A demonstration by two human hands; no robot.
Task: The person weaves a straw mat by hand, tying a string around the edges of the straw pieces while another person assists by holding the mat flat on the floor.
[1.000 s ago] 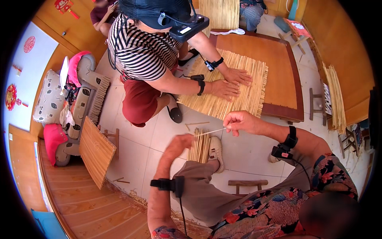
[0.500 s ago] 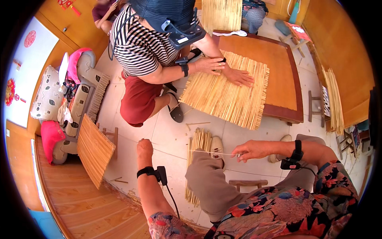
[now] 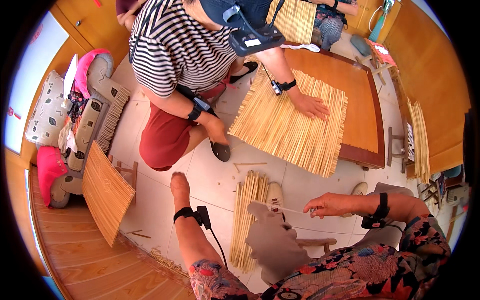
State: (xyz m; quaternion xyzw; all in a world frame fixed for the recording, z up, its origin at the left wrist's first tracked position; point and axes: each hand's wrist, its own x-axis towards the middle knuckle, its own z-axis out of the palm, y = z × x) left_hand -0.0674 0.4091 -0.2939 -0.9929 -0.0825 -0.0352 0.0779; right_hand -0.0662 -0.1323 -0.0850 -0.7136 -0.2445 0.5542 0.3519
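- The thin pale cord (image 3: 285, 208) I'm watching runs from the right hand leftward across the grey-trousered knee (image 3: 272, 232); I can't tell whether it touches the cloth.
- My right hand (image 3: 324, 204) is closed on the cord's right end.
- My left hand (image 3: 180, 185) is out over the tiled floor (image 3: 212, 187), well apart from the right; it is blurred, and I can't tell whether it is closed or grips the cord.
- Below, a bundle of pale sticks (image 3: 245, 220) lies on the floor beside a light shoe (image 3: 275, 195), partly hidden by the knee.
- A small wooden stool (image 3: 316, 242) shows behind that knee.
- Farther out, a slatted mat (image 3: 295, 120) covers part of a low brown bench (image 3: 360, 115) and overhangs its edge.
- A co-worker in a striped shirt (image 3: 182, 50) presses one hand (image 3: 311, 106) flat on the mat; the other (image 3: 216, 132) hangs low.
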